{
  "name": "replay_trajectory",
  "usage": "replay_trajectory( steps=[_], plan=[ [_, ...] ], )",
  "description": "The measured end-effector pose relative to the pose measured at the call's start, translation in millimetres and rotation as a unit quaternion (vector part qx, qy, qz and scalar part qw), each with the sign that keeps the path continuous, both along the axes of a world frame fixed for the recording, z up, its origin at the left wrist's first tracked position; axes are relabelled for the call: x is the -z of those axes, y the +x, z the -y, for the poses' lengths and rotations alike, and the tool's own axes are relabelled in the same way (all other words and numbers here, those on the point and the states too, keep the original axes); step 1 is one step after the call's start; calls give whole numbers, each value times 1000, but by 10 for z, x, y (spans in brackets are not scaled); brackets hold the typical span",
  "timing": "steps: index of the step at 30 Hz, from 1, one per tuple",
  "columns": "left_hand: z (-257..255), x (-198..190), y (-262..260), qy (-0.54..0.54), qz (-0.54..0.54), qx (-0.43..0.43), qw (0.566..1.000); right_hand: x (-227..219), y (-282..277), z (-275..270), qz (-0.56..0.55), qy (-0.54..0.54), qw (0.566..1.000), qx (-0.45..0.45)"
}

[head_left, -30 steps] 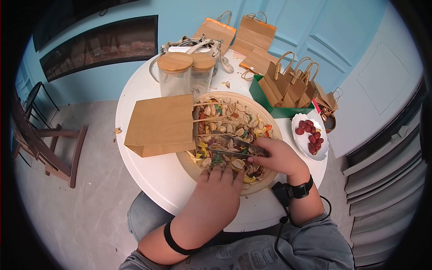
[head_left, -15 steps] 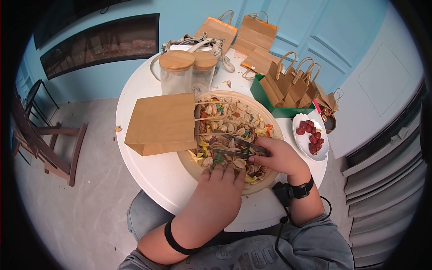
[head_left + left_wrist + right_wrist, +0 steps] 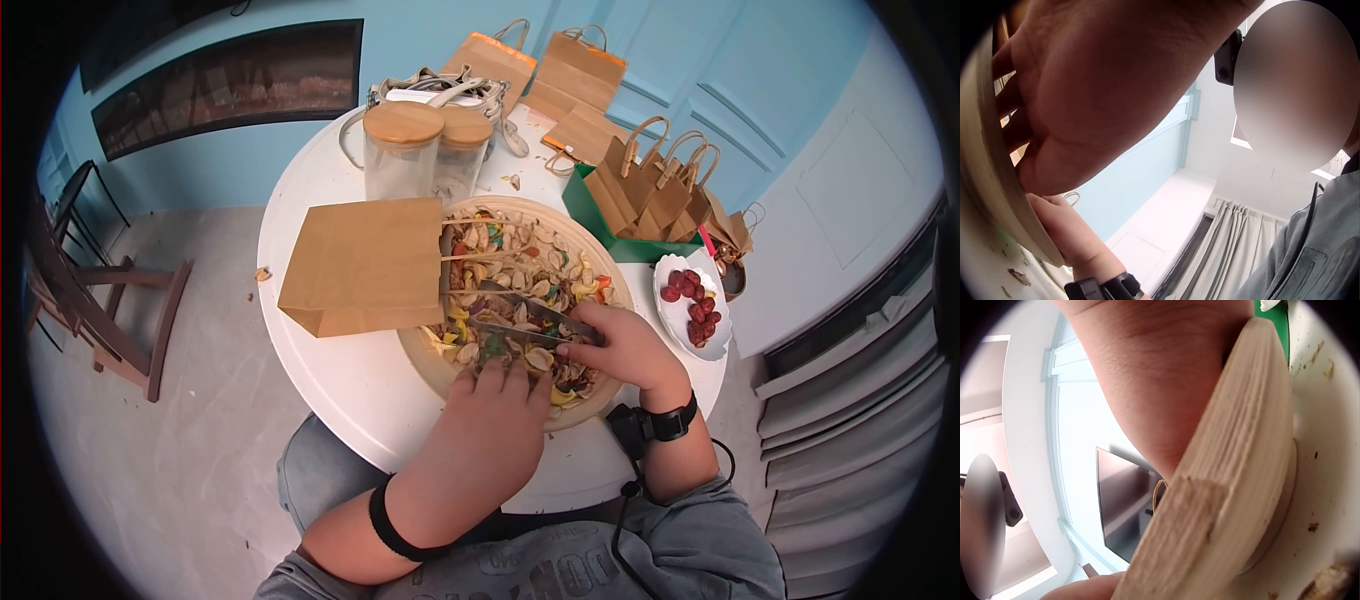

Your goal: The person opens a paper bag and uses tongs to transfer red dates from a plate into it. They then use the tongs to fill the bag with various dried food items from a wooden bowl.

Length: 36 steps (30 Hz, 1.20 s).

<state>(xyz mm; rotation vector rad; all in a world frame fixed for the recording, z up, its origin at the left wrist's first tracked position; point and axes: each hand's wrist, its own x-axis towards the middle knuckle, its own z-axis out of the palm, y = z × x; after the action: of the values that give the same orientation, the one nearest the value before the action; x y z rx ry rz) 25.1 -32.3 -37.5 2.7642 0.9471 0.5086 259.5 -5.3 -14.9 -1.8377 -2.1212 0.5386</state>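
Dried slices and coloured pieces fill a round shallow basket [image 3: 420, 365] on the white table. My right hand [image 3: 632, 350] pinches metal tongs [image 3: 540, 333] whose two arms reach left over the pieces. My left hand [image 3: 485, 425] lies at the basket's near edge, its fingers spread over the pieces and the fingertips partly among them. In the left wrist view, the left hand [image 3: 1085, 94] hangs over the basket's rim. The right wrist view shows the right hand [image 3: 1160, 369] behind the rim, tongs hidden. A brown paper bag [image 3: 365, 265] lies with its handles over the basket.
Two glass jars [image 3: 400, 165] with wooden lids stand behind the bag. Behind the basket, a green box [image 3: 625, 245] holds several paper bags [image 3: 650, 195]. At the right sits a white dish [image 3: 715, 350] of red dates [image 3: 697, 310]. More paper bags [image 3: 572, 75] stand at the back.
The head view has shifted slightly, so the bag and jars appear a little higher. Both hands keep nearly the same pose, and the tongs remain in the right hand.
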Motion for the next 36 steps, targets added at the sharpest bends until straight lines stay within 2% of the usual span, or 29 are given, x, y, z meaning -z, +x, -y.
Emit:
replay_trajectory(
  steps=[36],
  plan=[
    [7, -6, 19, 7, -10, -4, 1000, 13, 4, -1, -3, 14, 1000, -10]
  ],
)
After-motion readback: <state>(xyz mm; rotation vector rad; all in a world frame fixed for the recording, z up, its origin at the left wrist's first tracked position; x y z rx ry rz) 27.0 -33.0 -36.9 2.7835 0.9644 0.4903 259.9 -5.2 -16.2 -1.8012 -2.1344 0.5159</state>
